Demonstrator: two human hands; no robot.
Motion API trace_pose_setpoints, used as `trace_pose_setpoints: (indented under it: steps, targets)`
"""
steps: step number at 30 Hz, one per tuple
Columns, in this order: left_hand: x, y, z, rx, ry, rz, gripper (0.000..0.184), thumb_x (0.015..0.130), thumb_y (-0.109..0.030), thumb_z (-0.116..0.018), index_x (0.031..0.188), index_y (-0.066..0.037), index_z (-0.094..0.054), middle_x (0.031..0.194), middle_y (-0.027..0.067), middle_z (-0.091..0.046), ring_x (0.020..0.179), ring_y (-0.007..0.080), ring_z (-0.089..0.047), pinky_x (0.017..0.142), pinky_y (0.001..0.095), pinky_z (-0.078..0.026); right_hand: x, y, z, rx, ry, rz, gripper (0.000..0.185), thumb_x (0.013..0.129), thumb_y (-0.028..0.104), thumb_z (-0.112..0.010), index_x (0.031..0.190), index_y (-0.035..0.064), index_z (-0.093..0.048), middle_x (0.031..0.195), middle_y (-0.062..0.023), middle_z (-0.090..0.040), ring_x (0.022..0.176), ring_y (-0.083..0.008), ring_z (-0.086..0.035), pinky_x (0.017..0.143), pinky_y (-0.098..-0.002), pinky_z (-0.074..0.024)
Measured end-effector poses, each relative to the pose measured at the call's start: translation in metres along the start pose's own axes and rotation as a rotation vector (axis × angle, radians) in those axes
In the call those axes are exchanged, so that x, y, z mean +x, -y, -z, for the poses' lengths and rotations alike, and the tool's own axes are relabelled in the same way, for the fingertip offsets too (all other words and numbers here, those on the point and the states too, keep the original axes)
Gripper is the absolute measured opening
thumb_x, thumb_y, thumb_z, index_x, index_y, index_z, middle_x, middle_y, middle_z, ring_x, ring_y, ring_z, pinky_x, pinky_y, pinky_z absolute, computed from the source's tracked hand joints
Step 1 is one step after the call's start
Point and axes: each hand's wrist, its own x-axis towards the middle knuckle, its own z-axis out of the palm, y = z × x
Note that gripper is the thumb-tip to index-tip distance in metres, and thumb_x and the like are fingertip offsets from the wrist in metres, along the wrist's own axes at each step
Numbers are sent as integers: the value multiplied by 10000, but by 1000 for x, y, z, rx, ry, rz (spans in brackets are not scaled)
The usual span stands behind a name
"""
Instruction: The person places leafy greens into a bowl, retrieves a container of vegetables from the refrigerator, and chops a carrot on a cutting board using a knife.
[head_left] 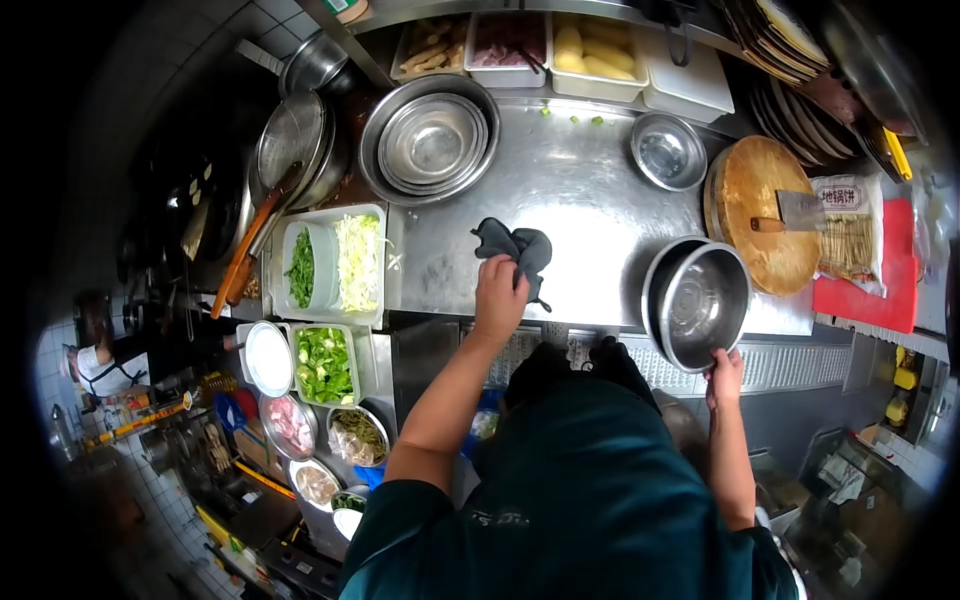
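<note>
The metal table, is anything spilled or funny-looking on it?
Yes, a tiny mess: a few small green bits lie loose on the metal table, near the tub of yellow food. They look like dropped scraps because they're outside any container. I can't see anything broken there.

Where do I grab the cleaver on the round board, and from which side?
Take the cleaver by its wooden handle, which points towards the middle of the worktop. I'd come from that side and close across it from above: the blade looks flat on the chopping board and extends past its far edge.
</note>
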Motion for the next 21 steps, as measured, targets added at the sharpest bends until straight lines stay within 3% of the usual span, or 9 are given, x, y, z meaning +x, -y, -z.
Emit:
trace_pose_setpoints:
  steps: [2, 3, 6, 8, 11, 14, 18, 21]
  targets:
    - [6, -12, 3, 0, 30, -27, 272, 835, -79, -739, 1068, 32, -655, 1191, 203, -628, 1119, 405, -583, 957, 477, -505, 0, 0, 20, 9, -50, 22, 96, 914, 69, -589, 1010, 61, -589, 851, -11, -607, 585, -78, -495, 446, -224, -368]
    - [12, -15, 9, 87, 6, -93, 332, 880, -104, -706, 1179, 28, -646, 1258, 214, -620, 1105, 425, -595, 961, 476, -508, 0, 5, 27, 32, -49, 33, 94, 918, 69, -591, 1012, 68, -591, 854, -8, -608, 590, -78, -497, 450, -224, -367]
    - [10, 74, 9, 298, -94, 159, 350, 922, -83, -630, 1255, 21, -611, 1321, 247, -595, 1103, 451, -604, 985, 478, -508, -3, 28, 42, 59, -57, 81, 60, 928, 83, -595, 974, 91, -558, 873, -13, -595, 589, -83, -493, 462, -239, -371]
    - [15, 110, 43, 614, -137, 228, 396, 926, -62, -571, 1316, 9, -580, 1348, 270, -584, 1108, 433, -625, 964, 467, -530, 3, 34, 57, 49, -81, 111, 118, 936, 97, -591, 1052, 82, -581, 909, -9, -612, 627, -75, -508, 477, -232, -367]
    - [26, 118, 73, 854, 150, 468, 426, 899, -59, -568, 1320, 6, -584, 1349, 286, -587, 1110, 391, -643, 920, 432, -553, 13, 41, 73, 71, -88, 111, 202, 968, 126, -563, 1164, 101, -605, 971, 3, -627, 705, -68, -534, 501, -232, -374]
    - [13, 164, 65, 1018, 137, 376, 364, 896, -79, -573, 1252, -9, -611, 1254, 247, -637, 1044, 356, -664, 853, 408, -567, 24, 42, 84, 56, -97, 122, 192, 979, 136, -556, 1160, 101, -606, 985, 7, -633, 714, -64, -537, 507, -232, -373]
    - [11, 193, 71, 894, 145, 313, 212, 898, -44, -559, 1101, -24, -619, 1088, 194, -634, 968, 371, -655, 813, 454, -559, 24, 51, 76, 66, -84, 97, 47, 961, 99, -600, 1006, 111, -592, 916, 13, -624, 708, -69, -552, 501, -224, -372]
    - [12, 191, 78, 802, 81, 239, 130, 889, -40, -571, 1005, -36, -628, 1003, 183, -617, 928, 383, -635, 809, 462, -546, 28, 51, 73, 88, -69, 82, 43, 958, 101, -605, 999, 108, -596, 905, 9, -624, 697, -74, -553, 500, -223, -374]
